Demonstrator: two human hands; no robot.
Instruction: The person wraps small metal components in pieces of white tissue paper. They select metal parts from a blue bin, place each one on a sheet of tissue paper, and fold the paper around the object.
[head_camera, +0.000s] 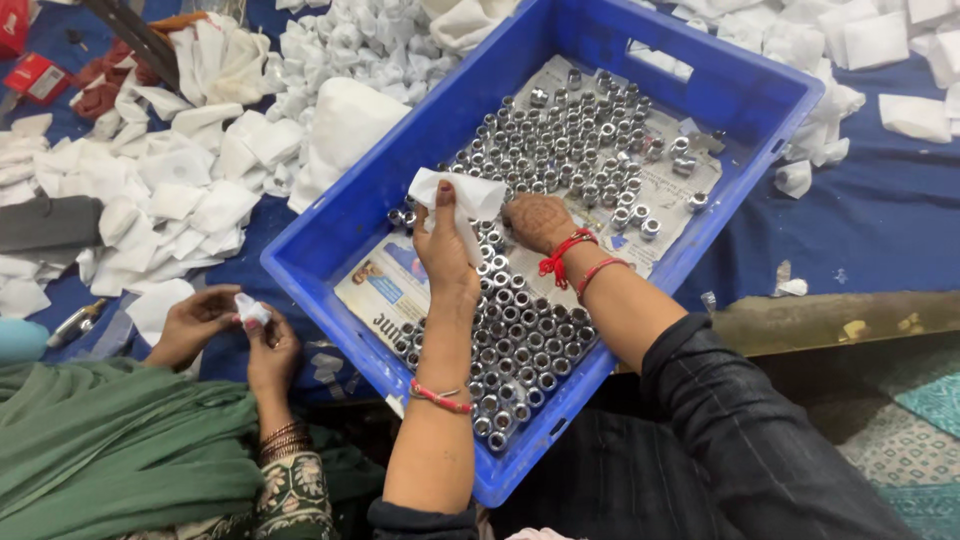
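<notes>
While the left hand (445, 250) pinches a white paper square (458, 193), right hand (537, 222) curled, fingers down among metal nuts (520, 330), blue crate (400, 170).

Blue crate (440, 130) w/ silver nuts (560, 140), white paper (462, 192).

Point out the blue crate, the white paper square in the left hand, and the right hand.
blue crate (330, 235): head view, on its bare left wall.
white paper square (462, 192): head view, middle of the sheet above the fingers.
right hand (538, 222): head view, back of the hand over the metal rings.
</notes>
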